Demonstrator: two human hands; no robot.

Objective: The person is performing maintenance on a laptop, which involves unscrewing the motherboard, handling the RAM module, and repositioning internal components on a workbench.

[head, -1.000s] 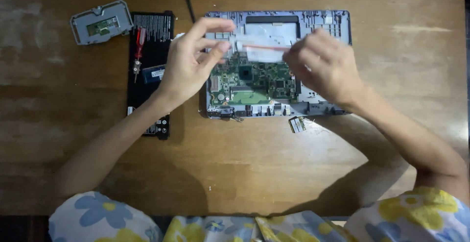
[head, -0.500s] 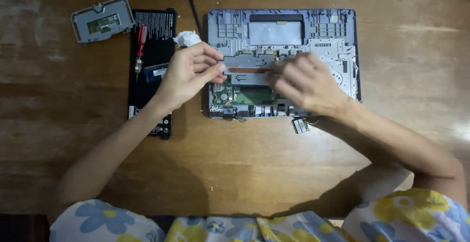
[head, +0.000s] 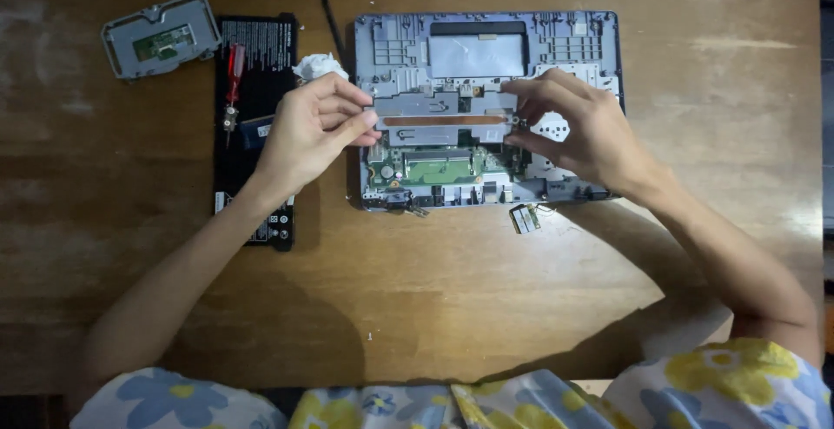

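An opened grey laptop base (head: pixel 565 34) lies on the wooden table, its green circuit board (head: pixel 439 168) exposed at the lower left. Over the board I hold a flat grey metal heat sink plate (head: pixel 443 121) with a copper pipe running along it. My left hand (head: pixel 308 129) pinches the plate's left end. My right hand (head: pixel 578 129) grips its right end. The plate lies level, just above or on the board; I cannot tell which.
A black flat battery (head: pixel 256 90) lies left of the laptop with a red screwdriver (head: pixel 233 77) on it. A grey cover part (head: pixel 161 36) sits at far left, crumpled white tissue (head: pixel 320 66) and a black stick (head: pixel 328 12) near the laptop's top left. A small card (head: pixel 524 218) lies below it.
Both hands have spread apart to the ends of the heat sink plate and the plate now lies level across the board. The view has shifted slightly.
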